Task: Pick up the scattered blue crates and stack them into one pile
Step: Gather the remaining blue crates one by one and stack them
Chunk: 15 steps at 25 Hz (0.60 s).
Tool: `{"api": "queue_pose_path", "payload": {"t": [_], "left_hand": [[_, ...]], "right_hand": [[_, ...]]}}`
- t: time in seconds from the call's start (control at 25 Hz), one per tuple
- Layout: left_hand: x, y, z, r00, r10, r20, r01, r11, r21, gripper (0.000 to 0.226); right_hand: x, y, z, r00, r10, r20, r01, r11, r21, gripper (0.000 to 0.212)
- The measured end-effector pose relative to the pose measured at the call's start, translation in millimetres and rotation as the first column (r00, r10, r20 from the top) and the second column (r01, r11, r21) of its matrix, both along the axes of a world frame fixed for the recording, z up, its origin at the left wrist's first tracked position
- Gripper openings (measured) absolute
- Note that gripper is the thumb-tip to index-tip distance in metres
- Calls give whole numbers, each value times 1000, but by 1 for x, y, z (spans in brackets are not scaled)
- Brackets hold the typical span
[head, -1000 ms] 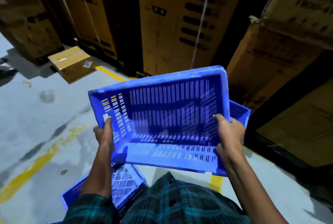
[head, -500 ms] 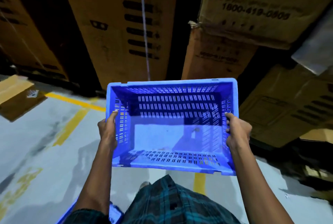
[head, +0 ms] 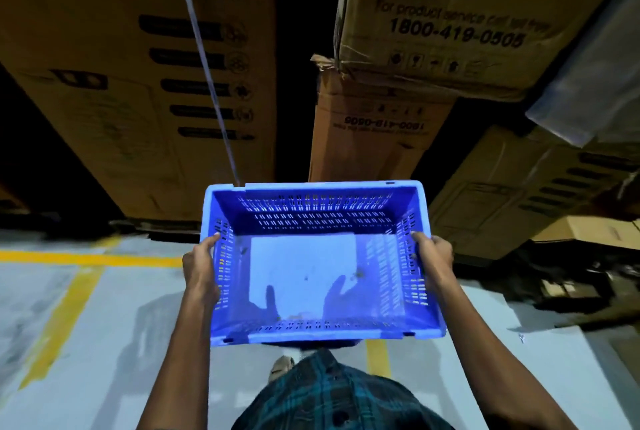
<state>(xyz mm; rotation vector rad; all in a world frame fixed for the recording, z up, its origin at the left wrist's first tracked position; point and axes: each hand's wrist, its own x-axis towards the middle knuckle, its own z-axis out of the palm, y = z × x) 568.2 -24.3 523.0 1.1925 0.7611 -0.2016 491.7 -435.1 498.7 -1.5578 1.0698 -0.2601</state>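
I hold one blue slotted crate (head: pixel 311 270) level in front of my chest, its open top facing up. My left hand (head: pixel 201 267) grips its left wall and my right hand (head: pixel 433 260) grips its right wall. The crate is empty, with a few specks of dirt on its floor. No other blue crate shows in the head view.
Tall cardboard boxes (head: pixel 138 76) and stacked cartons (head: pixel 443 24) stand close ahead. More cartons (head: pixel 526 194) lean at the right, with dark clutter (head: pixel 561 284) on the floor below them. Yellow lines (head: pixel 86 260) mark the grey concrete floor (head: pixel 104 360) on my left.
I have turned to the right with the crate. It was tilted toward me and is now level. The crates on the floor at lower left have left the view.
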Motion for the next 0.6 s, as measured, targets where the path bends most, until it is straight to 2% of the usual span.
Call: {"api": "queue_pose_path", "payload": {"t": [0.08,0.24,0.32,0.44,0.6], "left_hand": [[22,4,-4,999,-33,-18,33,999,-1,36],[60,6,-14,997,-56,-54,58,997,54,26],[78,4,-18,995,-56,-79,61,997,56,25],[91,-3,-19,995,-58,-80,64,995,71,29],[101,-13,-35,991,-63,-115,73,994,79,34]], "right_hand": [[17,1,-16,1000,9,-6,-9,999,52,41],[33,32,-2,1000,-20,-12,21,997,68,16],[45,25,-7,1000,-21,-10,21,997,75,24],[63,-9,-42,999,26,-19,-25,998,59,49],[78,-31,-60,999,28,-23,-26,997,69,52]]}}
